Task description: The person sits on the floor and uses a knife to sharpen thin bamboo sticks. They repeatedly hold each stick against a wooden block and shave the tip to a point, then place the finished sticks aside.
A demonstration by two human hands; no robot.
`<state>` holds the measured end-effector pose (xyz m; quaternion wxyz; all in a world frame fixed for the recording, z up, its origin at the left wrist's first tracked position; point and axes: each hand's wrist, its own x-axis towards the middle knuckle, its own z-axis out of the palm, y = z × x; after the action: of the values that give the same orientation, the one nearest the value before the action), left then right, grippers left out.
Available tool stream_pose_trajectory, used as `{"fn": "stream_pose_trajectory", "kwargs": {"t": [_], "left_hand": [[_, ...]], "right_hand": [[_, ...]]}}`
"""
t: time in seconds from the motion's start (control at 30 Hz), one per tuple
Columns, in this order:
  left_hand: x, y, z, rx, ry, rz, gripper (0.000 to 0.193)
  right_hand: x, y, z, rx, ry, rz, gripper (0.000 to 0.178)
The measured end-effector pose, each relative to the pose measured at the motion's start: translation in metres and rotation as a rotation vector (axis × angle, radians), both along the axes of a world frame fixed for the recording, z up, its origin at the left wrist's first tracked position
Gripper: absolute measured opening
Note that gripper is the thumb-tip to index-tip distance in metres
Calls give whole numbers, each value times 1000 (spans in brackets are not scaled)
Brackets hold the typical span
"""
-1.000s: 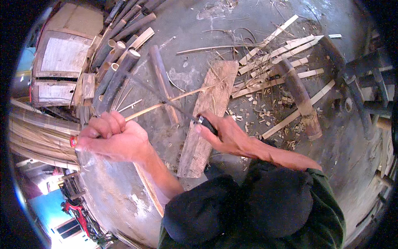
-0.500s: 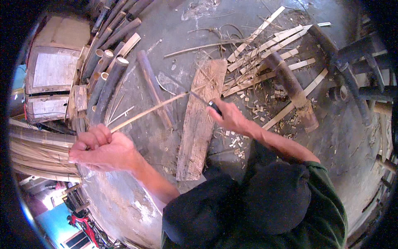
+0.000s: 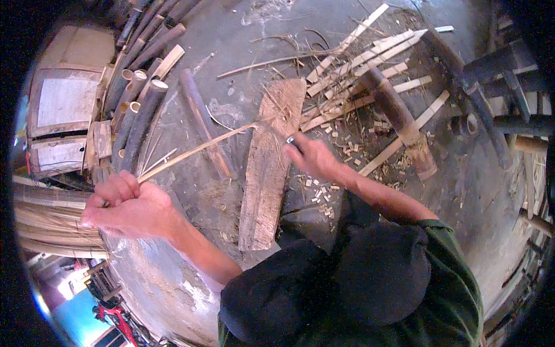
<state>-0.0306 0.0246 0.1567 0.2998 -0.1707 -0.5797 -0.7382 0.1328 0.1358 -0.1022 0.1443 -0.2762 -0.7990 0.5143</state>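
Note:
My left hand is closed around the near end of a thin bamboo strip. From that fist the strip slants up and to the right, its far end reaching the rough wooden board that lies lengthwise before me. My right hand grips a knife by its dark handle, just beyond the board's right edge. The blade is blurred and hardly shows. Thin shavings lie curled on the upper part of the board.
Split bamboo slats lie piled at the far right, partly under a thick bamboo pole. Small cut chips are scattered by the board. Bamboo tubes stand at the left, above a bundle of long strips.
The whole view has shifted slightly. The knife blade, plainly seen meeting the strip over the board before, is now indistinct. My right hand is a little farther right relative to the board.

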Motion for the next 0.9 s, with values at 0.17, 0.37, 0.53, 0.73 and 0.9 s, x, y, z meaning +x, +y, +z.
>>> {"fn": "stream_pose_trajectory", "kwargs": {"t": [0.17,0.37,0.53,0.73,0.9], "left_hand": [[-9,-3,-1,53,18,-59,45],[4,4,9,52,-2,-81,44],[3,2,2,52,-37,-101,46],[24,1,3,89,17,-59,50],[14,1,3,43,5,64,53]], "right_hand": [[2,3,3,18,19,54,31],[4,18,-28,10,-60,-26,34],[8,-7,85,-218,36,164,32],[-15,-44,141,-187,334,392,37],[-14,-45,92,45,152,309,39]]}}
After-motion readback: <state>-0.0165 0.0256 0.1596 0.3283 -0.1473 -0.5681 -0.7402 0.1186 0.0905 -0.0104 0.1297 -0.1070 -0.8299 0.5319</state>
